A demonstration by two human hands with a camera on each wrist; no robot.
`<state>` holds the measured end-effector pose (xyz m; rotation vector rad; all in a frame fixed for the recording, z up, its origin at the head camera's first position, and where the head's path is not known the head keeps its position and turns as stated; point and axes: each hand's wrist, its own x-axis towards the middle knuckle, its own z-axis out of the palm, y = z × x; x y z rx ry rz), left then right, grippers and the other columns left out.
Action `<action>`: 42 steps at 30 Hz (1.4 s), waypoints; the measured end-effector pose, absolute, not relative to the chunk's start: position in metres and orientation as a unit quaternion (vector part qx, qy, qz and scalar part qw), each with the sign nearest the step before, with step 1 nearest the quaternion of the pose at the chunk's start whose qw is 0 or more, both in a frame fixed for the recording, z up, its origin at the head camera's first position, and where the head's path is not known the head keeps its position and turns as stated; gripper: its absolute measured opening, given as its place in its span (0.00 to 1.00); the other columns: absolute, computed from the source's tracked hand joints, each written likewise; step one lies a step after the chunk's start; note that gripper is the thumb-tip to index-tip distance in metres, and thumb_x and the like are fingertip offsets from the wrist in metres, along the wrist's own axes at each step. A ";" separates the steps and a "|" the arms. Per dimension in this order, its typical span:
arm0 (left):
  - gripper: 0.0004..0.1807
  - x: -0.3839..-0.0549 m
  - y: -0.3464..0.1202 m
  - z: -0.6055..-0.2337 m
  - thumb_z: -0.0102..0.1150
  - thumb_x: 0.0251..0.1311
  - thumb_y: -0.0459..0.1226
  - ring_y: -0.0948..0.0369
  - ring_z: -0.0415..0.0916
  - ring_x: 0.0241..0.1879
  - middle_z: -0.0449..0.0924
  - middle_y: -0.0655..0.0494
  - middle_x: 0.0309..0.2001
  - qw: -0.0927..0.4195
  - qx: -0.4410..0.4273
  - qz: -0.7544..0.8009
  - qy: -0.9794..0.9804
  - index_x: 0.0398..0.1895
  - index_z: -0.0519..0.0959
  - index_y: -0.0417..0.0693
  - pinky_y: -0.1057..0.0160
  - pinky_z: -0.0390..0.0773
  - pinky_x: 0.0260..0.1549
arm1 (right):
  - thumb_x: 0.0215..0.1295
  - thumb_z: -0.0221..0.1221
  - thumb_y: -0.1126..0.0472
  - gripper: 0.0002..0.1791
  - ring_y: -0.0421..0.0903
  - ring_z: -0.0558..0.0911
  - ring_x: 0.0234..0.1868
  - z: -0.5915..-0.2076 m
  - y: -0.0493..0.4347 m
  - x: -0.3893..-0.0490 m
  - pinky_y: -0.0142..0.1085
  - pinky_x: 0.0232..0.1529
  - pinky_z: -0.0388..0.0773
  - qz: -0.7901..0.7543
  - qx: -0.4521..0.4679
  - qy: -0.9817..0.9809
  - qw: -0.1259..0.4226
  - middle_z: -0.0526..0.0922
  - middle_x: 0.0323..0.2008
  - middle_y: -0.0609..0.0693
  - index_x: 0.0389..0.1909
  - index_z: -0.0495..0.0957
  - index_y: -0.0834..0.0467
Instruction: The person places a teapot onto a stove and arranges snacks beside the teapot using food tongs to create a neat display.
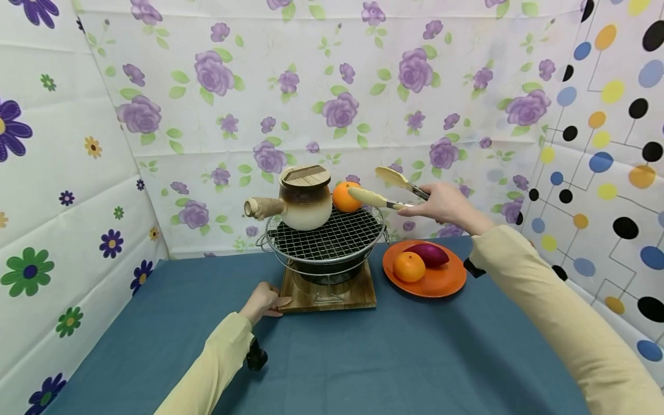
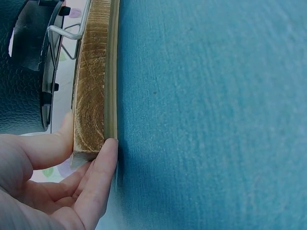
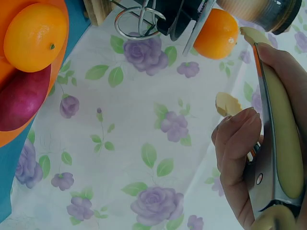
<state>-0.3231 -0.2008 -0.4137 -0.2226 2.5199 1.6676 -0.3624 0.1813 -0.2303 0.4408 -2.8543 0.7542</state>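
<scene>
My left hand (image 1: 263,301) grips the front left corner of a wooden board (image 1: 358,297), thumb on top and fingers at its edge and underside. On that board stands a round black tabletop grill with a wire mesh (image 1: 342,239). An orange (image 1: 346,197) sits toward the back of the mesh, beside a brown-and-cream clay pot (image 1: 308,212) with a wooden lid and a wrapped side handle. My right hand (image 1: 450,204) holds metal tongs (image 1: 369,197) with cream-coloured tips. The tongs are spread apart, one tip overlapping the orange in the head view, with nothing between them.
Right of the grill, an orange plate (image 1: 450,283) carries another orange (image 1: 408,267) and a dark purple oval fruit or vegetable (image 1: 429,254). A blue cloth (image 1: 363,363) covers the table. Patterned fabric walls (image 1: 332,69) stand at the back and both sides.
</scene>
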 end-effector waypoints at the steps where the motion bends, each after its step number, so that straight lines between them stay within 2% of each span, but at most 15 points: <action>1: 0.29 -0.323 -0.201 -0.414 0.58 0.54 0.25 0.64 0.51 0.09 0.48 0.58 0.10 0.056 -0.074 0.549 0.831 0.11 0.49 0.51 0.57 0.79 0.23 | 0.37 0.64 0.31 0.35 0.48 0.69 0.12 -0.231 0.183 -0.361 0.37 0.14 0.68 0.252 0.147 -0.953 0.082 0.65 0.15 0.52 0.28 0.71 0.60; 4: 0.28 -0.324 -0.201 -0.415 0.57 0.55 0.25 0.64 0.52 0.09 0.48 0.57 0.10 0.059 -0.073 0.547 0.832 0.12 0.50 0.51 0.57 0.79 0.23 | 0.36 0.64 0.30 0.36 0.48 0.69 0.13 -0.232 0.188 -0.357 0.37 0.15 0.67 0.248 0.148 -0.953 0.097 0.65 0.16 0.52 0.27 0.69 0.60; 9: 0.28 -0.326 -0.199 -0.415 0.59 0.54 0.26 0.63 0.51 0.09 0.49 0.58 0.09 0.057 -0.068 0.551 0.830 0.10 0.51 0.51 0.57 0.80 0.24 | 0.38 0.64 0.31 0.36 0.48 0.65 0.15 -0.235 0.198 -0.350 0.36 0.16 0.60 0.232 0.148 -0.952 0.133 0.58 0.15 0.51 0.21 0.63 0.60; 12: 0.30 -0.328 -0.198 -0.415 0.59 0.53 0.26 0.64 0.51 0.09 0.48 0.58 0.08 0.054 -0.066 0.553 0.829 0.08 0.50 0.52 0.56 0.80 0.23 | 0.39 0.64 0.31 0.36 0.48 0.65 0.15 -0.236 0.203 -0.347 0.37 0.17 0.58 0.224 0.145 -0.953 0.142 0.58 0.16 0.51 0.23 0.65 0.60; 19: 0.29 -0.328 -0.199 -0.416 0.57 0.55 0.25 0.64 0.49 0.09 0.48 0.57 0.10 0.063 -0.075 0.555 0.826 0.11 0.49 0.51 0.57 0.80 0.24 | 0.41 0.64 0.33 0.39 0.49 0.69 0.15 -0.238 0.215 -0.340 0.38 0.17 0.68 0.223 0.138 -0.958 0.113 0.66 0.18 0.54 0.38 0.70 0.64; 20: 0.26 -0.328 -0.199 -0.416 0.57 0.55 0.25 0.64 0.51 0.09 0.50 0.56 0.11 0.063 -0.075 0.555 0.826 0.12 0.52 0.48 0.57 0.80 0.24 | 0.42 0.63 0.33 0.40 0.48 0.70 0.16 -0.238 0.217 -0.339 0.38 0.17 0.68 0.222 0.139 -0.959 0.107 0.66 0.18 0.55 0.41 0.70 0.64; 23: 0.25 -0.327 -0.200 -0.416 0.56 0.55 0.25 0.63 0.52 0.10 0.51 0.55 0.12 0.065 -0.078 0.554 0.826 0.14 0.52 0.47 0.57 0.80 0.24 | 0.42 0.63 0.33 0.44 0.49 0.70 0.16 -0.237 0.222 -0.335 0.39 0.17 0.70 0.222 0.137 -0.961 0.092 0.67 0.19 0.55 0.49 0.68 0.66; 26: 0.26 -0.327 -0.200 -0.416 0.57 0.55 0.25 0.64 0.51 0.09 0.50 0.57 0.11 0.064 -0.078 0.556 0.825 0.11 0.52 0.48 0.57 0.80 0.24 | 0.43 0.63 0.33 0.46 0.49 0.71 0.16 -0.237 0.227 -0.330 0.39 0.17 0.71 0.224 0.138 -0.961 0.086 0.68 0.21 0.56 0.52 0.67 0.66; 27: 0.29 -0.327 -0.200 -0.417 0.57 0.55 0.25 0.64 0.50 0.09 0.48 0.58 0.09 0.064 -0.079 0.555 0.826 0.10 0.49 0.51 0.57 0.80 0.24 | 0.42 0.63 0.33 0.44 0.49 0.70 0.16 -0.237 0.229 -0.329 0.39 0.16 0.70 0.224 0.136 -0.961 0.087 0.67 0.21 0.56 0.49 0.68 0.65; 33: 0.30 -0.326 -0.201 -0.416 0.59 0.54 0.26 0.64 0.52 0.09 0.48 0.59 0.09 0.056 -0.076 0.551 0.829 0.09 0.50 0.53 0.57 0.80 0.23 | 0.42 0.63 0.32 0.37 0.47 0.66 0.13 -0.243 0.243 -0.323 0.36 0.14 0.62 0.205 0.138 -0.965 0.086 0.63 0.14 0.52 0.29 0.65 0.62; 35: 0.30 -0.325 -0.201 -0.415 0.59 0.54 0.26 0.64 0.52 0.09 0.49 0.58 0.09 0.056 -0.077 0.550 0.830 0.10 0.50 0.52 0.58 0.79 0.23 | 0.42 0.62 0.31 0.37 0.48 0.66 0.13 -0.246 0.248 -0.321 0.36 0.14 0.61 0.199 0.136 -0.967 0.084 0.62 0.15 0.52 0.29 0.65 0.62; 40: 0.29 -0.325 -0.201 -0.414 0.58 0.54 0.25 0.64 0.51 0.09 0.48 0.58 0.09 0.059 -0.076 0.548 0.831 0.12 0.49 0.51 0.57 0.79 0.23 | 0.42 0.60 0.30 0.46 0.48 0.69 0.18 -0.255 0.259 -0.318 0.38 0.17 0.65 0.184 0.120 -0.973 0.071 0.68 0.21 0.54 0.45 0.67 0.67; 42: 0.25 -0.325 -0.201 -0.413 0.58 0.54 0.25 0.64 0.53 0.10 0.50 0.57 0.10 0.059 -0.077 0.548 0.831 0.13 0.53 0.49 0.57 0.79 0.23 | 0.42 0.60 0.29 0.51 0.48 0.70 0.19 -0.258 0.263 -0.317 0.39 0.17 0.67 0.180 0.115 -0.975 0.061 0.69 0.22 0.55 0.52 0.65 0.69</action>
